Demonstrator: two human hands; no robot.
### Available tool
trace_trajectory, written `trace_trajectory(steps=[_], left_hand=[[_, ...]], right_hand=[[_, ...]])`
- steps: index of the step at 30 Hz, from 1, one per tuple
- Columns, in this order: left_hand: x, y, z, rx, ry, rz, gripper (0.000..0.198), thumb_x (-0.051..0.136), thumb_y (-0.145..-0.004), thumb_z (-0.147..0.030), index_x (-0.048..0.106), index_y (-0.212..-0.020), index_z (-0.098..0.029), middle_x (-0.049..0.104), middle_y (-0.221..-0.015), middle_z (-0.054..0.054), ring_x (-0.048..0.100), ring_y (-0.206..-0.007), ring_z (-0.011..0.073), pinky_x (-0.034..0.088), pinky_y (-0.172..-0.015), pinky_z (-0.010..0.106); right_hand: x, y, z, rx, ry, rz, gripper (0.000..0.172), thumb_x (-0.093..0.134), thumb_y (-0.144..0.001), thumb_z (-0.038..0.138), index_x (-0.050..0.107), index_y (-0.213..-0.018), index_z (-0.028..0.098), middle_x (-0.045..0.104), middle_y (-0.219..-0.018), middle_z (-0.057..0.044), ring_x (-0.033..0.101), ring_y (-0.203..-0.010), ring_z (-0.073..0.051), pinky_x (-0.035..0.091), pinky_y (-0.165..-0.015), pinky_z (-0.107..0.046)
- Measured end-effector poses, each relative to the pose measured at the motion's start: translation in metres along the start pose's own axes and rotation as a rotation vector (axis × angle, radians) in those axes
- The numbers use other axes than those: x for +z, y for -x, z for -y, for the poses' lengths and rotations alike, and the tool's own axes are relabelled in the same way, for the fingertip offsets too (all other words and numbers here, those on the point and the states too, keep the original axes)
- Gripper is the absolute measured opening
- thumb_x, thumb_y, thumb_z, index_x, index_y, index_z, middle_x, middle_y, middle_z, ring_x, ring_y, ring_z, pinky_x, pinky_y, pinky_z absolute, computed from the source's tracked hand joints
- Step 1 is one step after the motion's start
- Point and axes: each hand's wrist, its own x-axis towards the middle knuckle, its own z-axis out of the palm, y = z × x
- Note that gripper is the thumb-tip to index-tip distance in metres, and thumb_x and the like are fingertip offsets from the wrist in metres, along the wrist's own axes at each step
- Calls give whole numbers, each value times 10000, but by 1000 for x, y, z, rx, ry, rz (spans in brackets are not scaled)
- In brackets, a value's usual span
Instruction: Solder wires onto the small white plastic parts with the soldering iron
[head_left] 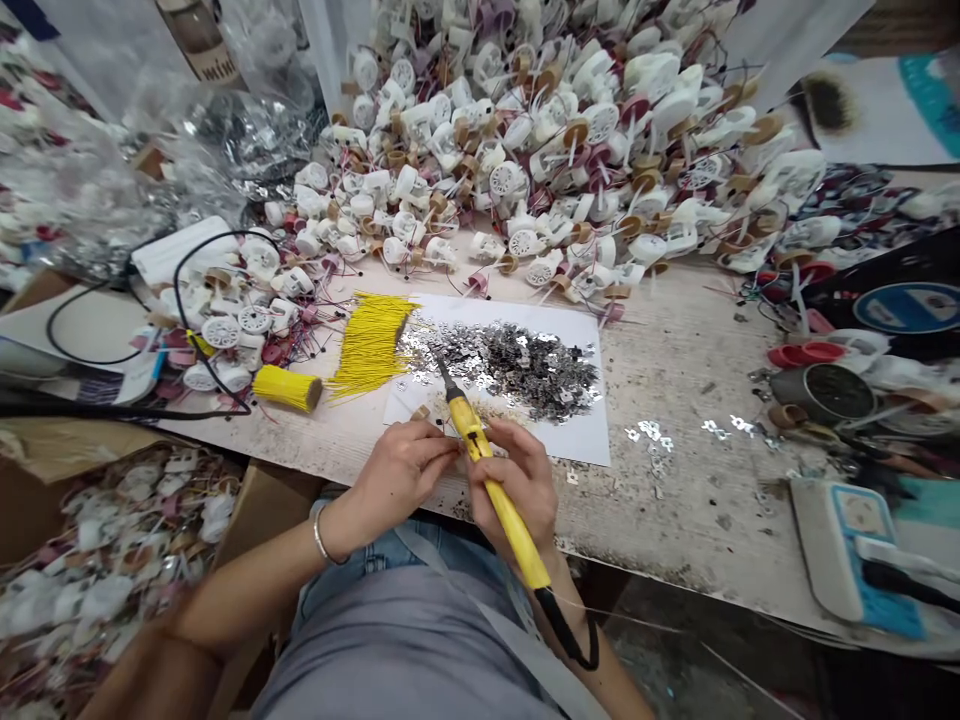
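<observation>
My right hand (517, 482) grips a yellow soldering iron (480, 450), whose thin metal tip points up and left over a white paper sheet (570, 440). A black cord runs from the iron's rear end. My left hand (397, 475) sits just beside the iron with its fingers curled together. Any small item in those fingertips is hidden. A small tan piece (421, 412) lies just beyond the left fingers. A pile of small silvery metal terminals (510, 370) covers the paper, and a fan of yellow wires (371, 345) lies at its left edge.
A roll of yellow wires (289, 388) and a black cable (210, 320) lie to the left. Behind rises a large heap of white plastic parts with wires (525, 170). A box of parts (112, 540) stands lower left; a metal cup (821, 392) and blue-and-white power strip (847, 550) sit right.
</observation>
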Motion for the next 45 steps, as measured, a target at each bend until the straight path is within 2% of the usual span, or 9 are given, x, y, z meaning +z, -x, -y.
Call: trace_trajectory(steps=[5, 9, 12, 15, 17, 21, 27, 38, 45], left_hand=[[3, 5, 1, -17, 19, -51, 105, 591, -855, -178, 695, -840, -165, 695, -772, 39, 625, -719, 151, 490, -716, 280], [7, 10, -1, 99, -135, -58, 133, 566, -858, -161, 697, -855, -182, 694, -1004, 88, 615, -912, 219, 466, -797, 356], [9, 8, -3, -62, 5, 62, 109, 577, -840, -129, 679, -811, -155, 697, -922, 75, 628, -844, 185, 480, -774, 306], [7, 3, -5, -276, 195, 158, 80, 603, -818, -132, 658, -762, -149, 679, -794, 34, 626, -770, 153, 483, -726, 254], [6, 2, -6, -334, 280, 157, 71, 605, -815, -146, 656, -766, -151, 681, -817, 30, 627, -793, 149, 481, -731, 242], [6, 4, -6, -320, 365, 131, 78, 605, -802, -154, 672, -762, -161, 691, -892, 39, 631, -887, 160, 480, -807, 249], [6, 7, -6, -317, 391, 146, 121, 586, -801, -168, 705, -777, -172, 698, -972, 60, 636, -940, 178, 488, -873, 281], [7, 4, -11, -299, 311, 127, 125, 566, -832, -168, 680, -781, -176, 711, -909, 49, 651, -890, 172, 500, -824, 287], [0, -7, -4, -367, 54, 111, 96, 594, -817, -166, 664, -753, -185, 698, -980, 47, 616, -987, 213, 430, -935, 386]], right_hand=[[-11, 0, 4, 110, 15, -142, 202, 641, -723, 14, 547, -736, 192, 555, -1140, -43, 635, -985, -180, 608, -718, -293], [-33, 10, 7, 29, 36, -115, 356, 644, -712, 18, 592, -1016, 196, 613, -1123, -73, 634, -1026, -213, 607, -791, -369], [-55, 24, 13, -55, 99, -40, 519, 614, -731, 11, 556, -1213, 193, 614, -1214, -102, 626, -1086, -247, 605, -833, -409], [-69, 36, 20, 26, 46, -21, 600, 585, -764, 29, 468, -1326, 204, 606, -1254, -94, 626, -1103, -262, 610, -848, -428], [-67, 38, 22, 78, -25, -65, 559, 583, -759, 12, 507, -1273, 217, 595, -1265, -81, 623, -1109, -259, 626, -822, -415], [-37, 29, 14, 122, -145, -107, 273, 573, -717, -77, 591, -779, 188, 524, -1279, -23, 619, -1093, -209, 656, -721, -327], [-1, 20, -8, 18, -36, -38, 245, 623, -720, -24, 581, -794, 205, 500, -1228, -35, 605, -1058, -181, 627, -768, -311], [-14, 22, -6, 31, -125, -88, 214, 598, -718, -23, 568, -740, 188, 527, -1237, -43, 631, -1023, -199, 623, -701, -303], [-66, 34, 5, -48, 76, -89, 470, 619, -727, 37, 583, -1162, 209, 626, -1197, -86, 634, -1073, -242, 610, -799, -388]])
